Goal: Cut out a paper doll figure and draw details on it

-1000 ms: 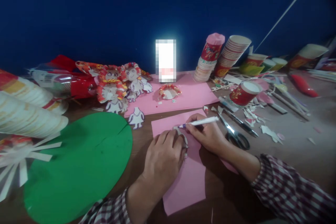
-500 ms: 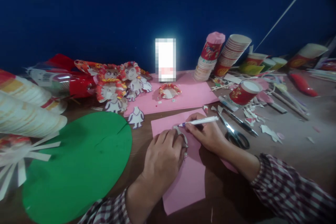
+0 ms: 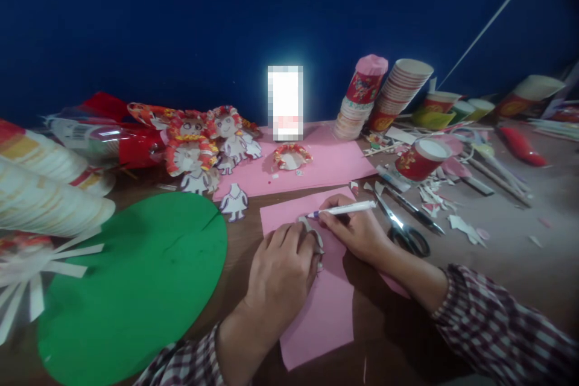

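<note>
My right hand (image 3: 357,229) is closed round a white marker pen (image 3: 348,208) with a purple tip. That tip meets the upper edge of a small white paper cutout (image 3: 319,241), which lies on a pink sheet (image 3: 321,313). Curled over the cutout, my left hand (image 3: 283,265) holds it down and hides most of it. Left of the pink sheet lies a white paper dress-shaped figure (image 3: 234,202) with a purple outline. Scissors (image 3: 402,226) with black handles lie just beyond my right hand.
A green oval sheet (image 3: 136,289) and stacked paper cups (image 3: 49,193) occupy the left. Paper dolls (image 3: 190,154) are grouped behind. A paper ring (image 3: 292,157) rests on another pink sheet (image 3: 335,169). Cup stacks (image 3: 400,93), a red cup (image 3: 423,160) and paper scraps (image 3: 465,229) are at right.
</note>
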`<action>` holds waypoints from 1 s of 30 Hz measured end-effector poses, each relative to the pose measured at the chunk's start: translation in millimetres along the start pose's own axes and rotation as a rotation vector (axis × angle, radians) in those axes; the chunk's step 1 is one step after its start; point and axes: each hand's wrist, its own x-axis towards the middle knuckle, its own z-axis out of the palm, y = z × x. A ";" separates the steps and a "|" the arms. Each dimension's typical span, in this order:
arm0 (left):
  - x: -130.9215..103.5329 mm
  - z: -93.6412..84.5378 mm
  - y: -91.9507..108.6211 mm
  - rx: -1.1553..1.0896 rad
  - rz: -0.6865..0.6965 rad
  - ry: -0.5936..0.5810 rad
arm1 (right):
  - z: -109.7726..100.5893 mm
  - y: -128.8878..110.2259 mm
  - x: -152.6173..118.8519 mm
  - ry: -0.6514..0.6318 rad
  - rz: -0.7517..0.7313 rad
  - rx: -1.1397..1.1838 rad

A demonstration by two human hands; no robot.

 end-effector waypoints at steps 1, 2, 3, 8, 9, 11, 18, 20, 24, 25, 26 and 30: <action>-0.1 0.0 0.0 0.000 0.001 0.002 | -0.3 -0.1 0.0 -0.005 0.000 -0.013; -0.2 0.0 0.1 0.000 0.003 0.001 | -0.6 -0.1 -0.2 -0.011 0.003 -0.020; -0.3 0.0 0.2 0.001 0.004 0.002 | -0.9 0.0 -0.4 -0.017 0.006 -0.022; -0.8 0.4 0.6 0.008 -0.001 0.006 | -0.9 1.6 -1.7 -0.010 0.012 0.031; -0.7 0.5 0.6 0.007 -0.001 0.005 | -0.6 1.7 -1.6 0.001 0.013 0.049; -0.6 0.6 0.5 0.004 -0.001 0.002 | 0.1 1.4 -1.1 0.034 0.017 0.068; -0.3 0.9 -0.9 -0.001 -0.001 0.002 | 0.4 -1.9 1.0 0.021 0.029 0.033; -0.5 1.0 -0.8 -0.002 -0.003 -0.003 | 0.3 -2.3 1.0 0.009 0.027 0.041; -0.9 1.0 -0.4 -0.005 -0.005 -0.009 | 0.2 -1.5 0.7 0.035 0.038 0.069; -1.0 0.9 -0.4 -0.005 -0.007 -0.010 | 0.2 -1.0 0.5 0.039 0.040 0.076; -1.0 0.8 -0.4 -0.006 -0.008 -0.010 | 0.3 -0.3 0.3 0.041 0.043 0.080; -0.7 0.6 -0.5 -0.014 -0.011 -0.011 | 0.4 1.6 -0.6 0.035 0.052 0.061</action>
